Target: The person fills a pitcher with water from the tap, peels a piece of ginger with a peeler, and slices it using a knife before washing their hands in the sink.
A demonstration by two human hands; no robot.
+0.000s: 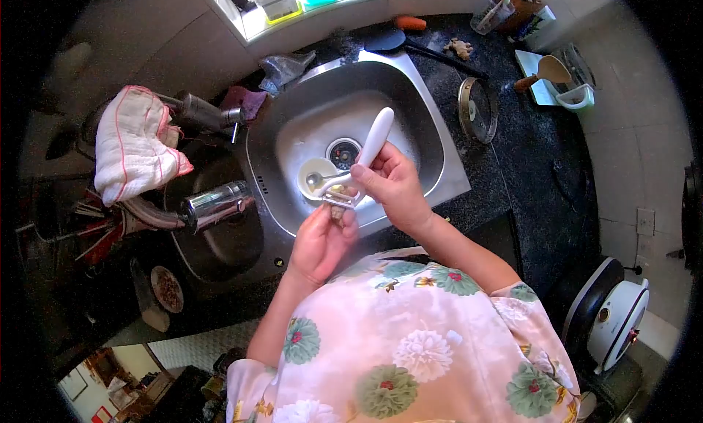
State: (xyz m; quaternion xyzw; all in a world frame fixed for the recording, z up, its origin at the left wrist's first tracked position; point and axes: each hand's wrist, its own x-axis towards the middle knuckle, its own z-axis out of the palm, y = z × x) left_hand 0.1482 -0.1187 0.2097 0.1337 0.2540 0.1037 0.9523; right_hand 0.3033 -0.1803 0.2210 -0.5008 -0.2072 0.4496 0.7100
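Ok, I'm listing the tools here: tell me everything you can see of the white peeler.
The peeler has a smooth white plastic-looking handle and a forked head with a crosswise bar. Gripped in the right hand over the sink, it slants head down, seemingly touching a small brownish piece in the left hand.

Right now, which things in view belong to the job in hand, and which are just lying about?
In use: white peeler in the right hand; knobbly piece in the left hand.
Seemingly just lying about: carrot; black spatula; ginger-like root; red-edged cloth.
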